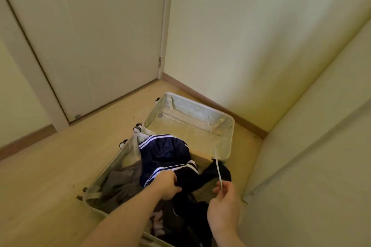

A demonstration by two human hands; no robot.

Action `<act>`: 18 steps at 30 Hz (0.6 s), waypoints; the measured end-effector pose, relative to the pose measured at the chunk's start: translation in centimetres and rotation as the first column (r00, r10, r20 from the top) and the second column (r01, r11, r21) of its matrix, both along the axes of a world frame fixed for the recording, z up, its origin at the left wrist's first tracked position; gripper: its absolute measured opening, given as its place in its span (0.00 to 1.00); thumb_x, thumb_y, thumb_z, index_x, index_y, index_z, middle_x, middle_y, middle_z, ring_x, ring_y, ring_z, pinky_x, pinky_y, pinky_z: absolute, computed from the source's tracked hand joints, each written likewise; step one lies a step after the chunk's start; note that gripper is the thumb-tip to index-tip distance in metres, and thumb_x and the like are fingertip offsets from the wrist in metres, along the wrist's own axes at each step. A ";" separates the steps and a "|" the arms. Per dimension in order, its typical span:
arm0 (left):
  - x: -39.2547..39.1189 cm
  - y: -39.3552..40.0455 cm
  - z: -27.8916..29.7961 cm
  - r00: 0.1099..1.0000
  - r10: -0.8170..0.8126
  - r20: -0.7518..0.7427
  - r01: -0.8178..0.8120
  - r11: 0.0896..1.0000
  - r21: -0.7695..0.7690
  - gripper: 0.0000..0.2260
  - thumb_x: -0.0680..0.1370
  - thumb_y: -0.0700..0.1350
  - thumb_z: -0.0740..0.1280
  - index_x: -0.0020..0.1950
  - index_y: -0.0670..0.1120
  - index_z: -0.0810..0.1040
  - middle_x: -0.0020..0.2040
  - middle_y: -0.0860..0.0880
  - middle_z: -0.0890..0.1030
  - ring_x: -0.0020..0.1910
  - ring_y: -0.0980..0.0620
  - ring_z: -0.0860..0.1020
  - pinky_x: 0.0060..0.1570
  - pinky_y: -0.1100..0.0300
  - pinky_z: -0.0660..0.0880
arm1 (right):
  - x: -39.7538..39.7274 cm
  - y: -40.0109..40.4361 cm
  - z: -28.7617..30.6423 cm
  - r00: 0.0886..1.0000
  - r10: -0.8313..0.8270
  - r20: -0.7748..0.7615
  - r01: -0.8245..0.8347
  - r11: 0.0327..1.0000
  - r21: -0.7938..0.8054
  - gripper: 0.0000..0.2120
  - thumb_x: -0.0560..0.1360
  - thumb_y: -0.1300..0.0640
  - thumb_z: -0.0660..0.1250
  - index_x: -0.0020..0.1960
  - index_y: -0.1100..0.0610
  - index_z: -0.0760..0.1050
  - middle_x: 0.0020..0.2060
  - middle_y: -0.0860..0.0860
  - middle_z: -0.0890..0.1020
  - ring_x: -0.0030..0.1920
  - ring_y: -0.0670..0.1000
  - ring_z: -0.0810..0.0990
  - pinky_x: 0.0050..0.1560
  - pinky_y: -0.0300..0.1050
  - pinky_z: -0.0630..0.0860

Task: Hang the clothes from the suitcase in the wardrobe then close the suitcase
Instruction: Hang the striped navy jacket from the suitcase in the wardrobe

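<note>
A pale suitcase (228, 138) lies open on the floor, its far half bare inside and its near half full of clothes. A navy jacket with white stripes (166, 154) is on top, with grey cloth (122, 182) to its left and black garments (190, 184) to its right. My left hand (166, 185) grips the dark cloth at the jacket's lower edge. My right hand (224, 204) pinches the end of a white packing strap (217, 168) that runs up to the far half.
Pale wardrobe doors (313, 146) stand shut on the right, close to the suitcase. A room door (90, 46) is at the back left, a wall corner behind the suitcase. Wooden floor (50, 176) stretches to the left.
</note>
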State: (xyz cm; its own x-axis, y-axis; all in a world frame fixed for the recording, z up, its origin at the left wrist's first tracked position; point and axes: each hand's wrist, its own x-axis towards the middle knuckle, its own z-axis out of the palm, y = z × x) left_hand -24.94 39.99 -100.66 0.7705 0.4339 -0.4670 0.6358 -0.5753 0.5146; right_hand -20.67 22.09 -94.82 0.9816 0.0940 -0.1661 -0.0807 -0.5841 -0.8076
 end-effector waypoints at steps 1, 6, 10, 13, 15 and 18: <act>-1.1 0.2 1.7 0.998 0.044 0.038 -0.044 0.999 -0.007 0.11 0.77 0.54 0.71 0.39 0.50 0.76 0.39 0.53 0.77 0.43 0.50 0.78 0.42 0.58 0.72 | -0.7 -0.4 1.3 1.000 0.021 0.011 -0.021 1.000 0.006 0.14 0.82 0.65 0.57 0.48 0.47 0.71 0.43 0.48 0.80 0.44 0.47 0.79 0.41 0.40 0.72; -7.2 -2.8 11.4 0.826 0.406 0.391 -0.303 0.905 -0.300 0.16 0.81 0.56 0.65 0.39 0.47 0.76 0.32 0.52 0.78 0.37 0.51 0.79 0.40 0.54 0.72 | -4.1 -4.0 6.6 0.975 0.185 -0.122 -0.172 0.979 0.107 0.11 0.80 0.69 0.56 0.47 0.55 0.71 0.42 0.53 0.79 0.40 0.52 0.78 0.41 0.45 0.72; -13.5 -7.6 16.6 0.646 0.670 0.364 -0.313 0.668 -0.675 0.20 0.79 0.63 0.64 0.56 0.49 0.82 0.52 0.48 0.85 0.54 0.48 0.83 0.60 0.48 0.78 | -7.4 -7.2 10.8 0.853 0.425 -0.304 -0.369 0.902 0.226 0.06 0.81 0.66 0.62 0.53 0.56 0.70 0.42 0.55 0.75 0.31 0.50 0.72 0.28 0.41 0.69; -17.6 -11.8 19.9 0.545 0.789 0.282 -0.180 0.439 -0.880 0.17 0.83 0.54 0.63 0.59 0.43 0.82 0.57 0.41 0.84 0.58 0.40 0.83 0.64 0.42 0.76 | -10.1 -9.2 12.7 0.704 0.647 -0.294 -0.590 0.762 0.267 0.23 0.73 0.64 0.75 0.62 0.56 0.66 0.51 0.50 0.78 0.39 0.44 0.80 0.36 0.37 0.75; -19.5 -14.2 21.7 0.536 0.808 0.245 -0.085 0.340 -0.937 0.18 0.85 0.48 0.61 0.61 0.35 0.80 0.59 0.35 0.82 0.60 0.36 0.81 0.66 0.39 0.73 | -12.1 -10.2 13.3 0.640 0.724 -0.257 -0.707 0.686 0.172 0.33 0.65 0.56 0.82 0.62 0.51 0.66 0.58 0.44 0.77 0.54 0.42 0.79 0.46 0.35 0.78; -21.0 -16.9 22.2 0.570 0.785 0.242 -0.009 0.301 -0.954 0.20 0.82 0.47 0.63 0.64 0.30 0.76 0.62 0.32 0.79 0.63 0.35 0.78 0.68 0.43 0.73 | -14.4 -11.3 12.9 0.647 0.756 -0.102 -0.757 0.652 0.029 0.33 0.64 0.45 0.80 0.64 0.48 0.70 0.58 0.41 0.80 0.60 0.41 0.79 0.61 0.44 0.78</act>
